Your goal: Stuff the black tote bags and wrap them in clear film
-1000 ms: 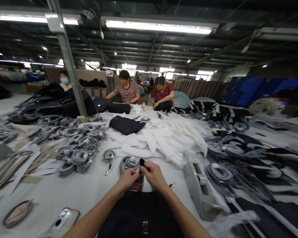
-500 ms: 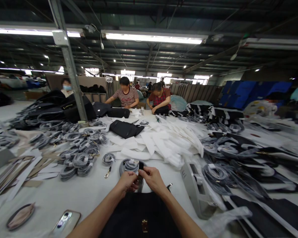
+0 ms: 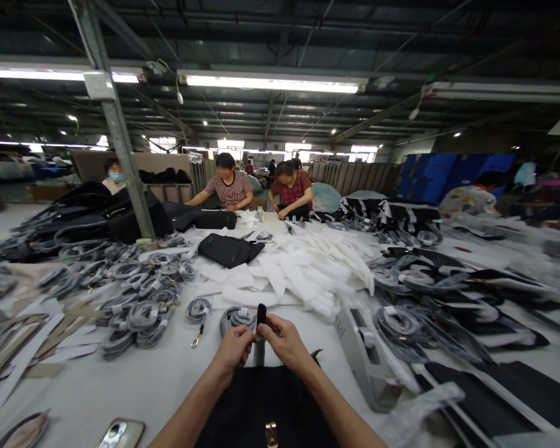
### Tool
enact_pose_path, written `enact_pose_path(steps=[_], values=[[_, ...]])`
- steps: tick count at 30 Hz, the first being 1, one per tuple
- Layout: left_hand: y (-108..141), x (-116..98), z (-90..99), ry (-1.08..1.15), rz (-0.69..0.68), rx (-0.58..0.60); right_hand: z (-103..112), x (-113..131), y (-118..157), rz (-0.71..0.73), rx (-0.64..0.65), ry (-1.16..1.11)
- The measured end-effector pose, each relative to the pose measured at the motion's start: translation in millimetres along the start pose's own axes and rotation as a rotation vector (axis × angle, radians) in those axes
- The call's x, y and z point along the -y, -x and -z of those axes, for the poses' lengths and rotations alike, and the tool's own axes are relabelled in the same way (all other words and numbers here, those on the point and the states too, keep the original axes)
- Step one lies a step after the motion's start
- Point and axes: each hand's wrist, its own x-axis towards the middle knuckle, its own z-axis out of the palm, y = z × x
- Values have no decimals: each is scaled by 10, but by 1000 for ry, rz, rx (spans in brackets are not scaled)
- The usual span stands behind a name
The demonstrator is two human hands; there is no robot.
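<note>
A black bag (image 3: 247, 407) with a gold clasp (image 3: 271, 434) lies before me at the bottom centre. Just beyond its far edge, the end of a black strap (image 3: 261, 313) sticks up between my hands. My left hand (image 3: 233, 350) pinches the strap low on its left side, fingers curled. The thumb and fingers of my right hand (image 3: 287, 341) press on it from the right. Where the strap meets the bag is partly covered by my fingers. Behind my left hand lies a coiled strap in clear wrap (image 3: 236, 318).
Left are wrapped strap coils (image 3: 149, 314), paper strips (image 3: 37, 342) and a phone (image 3: 120, 434). A grey tape dispenser (image 3: 366, 361) stands right, beside black bag pieces (image 3: 508, 392). White foam sheets (image 3: 294, 267) spread ahead. Two co-workers (image 3: 228, 186) sit across the table; another person is farther left.
The strap end now stands taller and more exposed between my hands. My fingers have shifted slightly on it. The whole view has turned a little to the right.
</note>
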Motion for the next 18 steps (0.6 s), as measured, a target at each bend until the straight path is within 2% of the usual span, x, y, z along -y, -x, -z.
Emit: enact_pose_path(steps=[4,6,10,13,16,18], values=[[-21,45,70,43,7,-4,-125,-259,270,-144,232,342],[-69,74,103,41,24,-17,-214,-318,405,-213,308,503],[-259,162,156,19,75,-111,-400,-261,582,-244,284,619],[-463,225,180,-1,118,-190,-506,-217,683,-176,244,699],[-668,254,183,-17,161,-197,-578,-280,797,-90,203,759],[-780,258,183,-33,184,-173,-610,-366,862,-85,188,741]])
